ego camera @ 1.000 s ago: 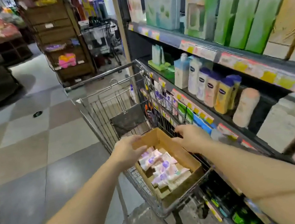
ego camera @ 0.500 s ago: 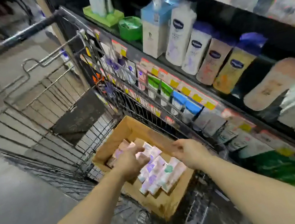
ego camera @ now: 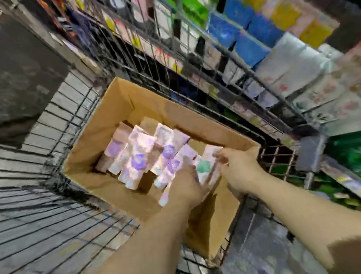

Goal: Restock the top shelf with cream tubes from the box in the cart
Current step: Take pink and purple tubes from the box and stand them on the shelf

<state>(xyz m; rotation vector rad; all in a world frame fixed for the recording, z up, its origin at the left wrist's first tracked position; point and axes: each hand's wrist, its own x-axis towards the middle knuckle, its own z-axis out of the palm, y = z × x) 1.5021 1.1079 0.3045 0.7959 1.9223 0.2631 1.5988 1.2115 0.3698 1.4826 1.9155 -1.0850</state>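
Reaching into the open brown cardboard box [ego camera: 111, 127], the person's left hand [ego camera: 187, 189] lies over the near ends of the pale cartons with purple and green marks [ego camera: 144, 152]; its fingers are hidden beneath, so their state cannot be told. The right hand [ego camera: 237, 168], just beside it, pinches the far end of the green-marked carton [ego camera: 205, 168] between thumb and fingers. The cartons lie flat, long axes running from the hands toward the far-left corner. The box sits in the wire shopping cart [ego camera: 39, 184]. The top shelf is out of view.
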